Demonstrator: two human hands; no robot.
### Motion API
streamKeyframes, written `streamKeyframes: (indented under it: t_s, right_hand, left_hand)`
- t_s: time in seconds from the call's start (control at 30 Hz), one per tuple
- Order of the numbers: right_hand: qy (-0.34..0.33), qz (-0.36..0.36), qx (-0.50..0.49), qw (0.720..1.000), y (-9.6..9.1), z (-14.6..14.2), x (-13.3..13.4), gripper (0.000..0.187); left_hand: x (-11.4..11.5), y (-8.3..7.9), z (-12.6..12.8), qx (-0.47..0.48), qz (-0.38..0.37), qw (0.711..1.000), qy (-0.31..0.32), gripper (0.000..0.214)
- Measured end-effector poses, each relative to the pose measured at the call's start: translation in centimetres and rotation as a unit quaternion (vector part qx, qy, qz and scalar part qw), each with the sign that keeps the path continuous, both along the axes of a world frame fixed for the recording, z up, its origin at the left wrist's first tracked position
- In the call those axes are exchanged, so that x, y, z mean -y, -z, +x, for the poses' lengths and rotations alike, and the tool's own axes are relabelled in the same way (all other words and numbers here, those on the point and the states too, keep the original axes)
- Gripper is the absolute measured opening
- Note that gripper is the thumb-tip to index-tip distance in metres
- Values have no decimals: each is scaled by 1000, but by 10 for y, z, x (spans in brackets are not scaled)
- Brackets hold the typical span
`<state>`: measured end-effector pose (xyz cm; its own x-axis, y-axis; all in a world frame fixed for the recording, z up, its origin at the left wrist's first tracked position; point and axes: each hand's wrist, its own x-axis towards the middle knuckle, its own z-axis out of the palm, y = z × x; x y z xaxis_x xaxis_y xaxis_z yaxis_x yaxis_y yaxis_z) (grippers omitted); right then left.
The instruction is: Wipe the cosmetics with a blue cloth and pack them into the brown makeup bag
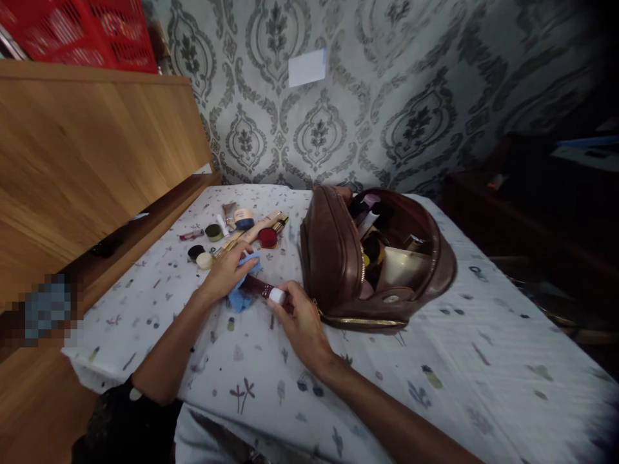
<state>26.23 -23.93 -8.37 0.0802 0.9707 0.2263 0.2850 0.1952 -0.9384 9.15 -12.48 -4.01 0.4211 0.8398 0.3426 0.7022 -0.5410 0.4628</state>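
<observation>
My right hand (pixel 300 319) grips a dark red cosmetic bottle (pixel 254 287) with a white cap (pixel 277 296), its body reaching toward my left hand (pixel 226 274). That hand holds a crumpled blue cloth (pixel 242 283) against the bottle's far end. Just right of my right hand lies an open brown leather toiletry bag (pixel 329 248) with a gold zip (pixel 362 320), several cosmetics showing inside. Beyond my left hand, loose on the sheet, are a round red compact (pixel 267 238), a small green jar (pixel 213 232), a wooden-handled brush (pixel 256 229) and several other small cosmetics.
A white sheet with a small printed pattern (pixel 271 380) covers the surface under everything. A wooden headboard (pixel 91 148) runs along its left side, patterned wallpaper (pixel 319 135) rises behind, a red plastic crate (pixel 91 35) sits top left, and dark furniture (pixel 507 206) stands right.
</observation>
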Motion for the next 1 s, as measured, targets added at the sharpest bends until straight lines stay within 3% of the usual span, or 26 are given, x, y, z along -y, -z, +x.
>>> streamKeyframes:
  t_s: [0.13,0.23,0.37,0.77,0.9,1.0]
  right_hand:
    - [-35,-25,-28,999,-4,-1,2,9]
    - [-45,-15,-47,998,-4,-1,1,8]
    - [-46,-23,-58,997,-2,-1,1,8]
    - [-52,-35,-99,993,-3,-2,1,13]
    - [-51,8,-75,996,-1,-1,0,9]
    - [-50,90,-8,995,-1,0,1,8]
  left_hand:
    - [16,-8,11,12,67,997,-21,26]
    - [31,-12,22,24,85,995,52,36]
    - [42,-7,28,-60,110,986,106,36]
    - [39,19,-16,-105,149,982,-57,23]
    - [39,8,-12,-55,119,988,-84,25]
    - [45,-10,0,59,110,991,-43,20]
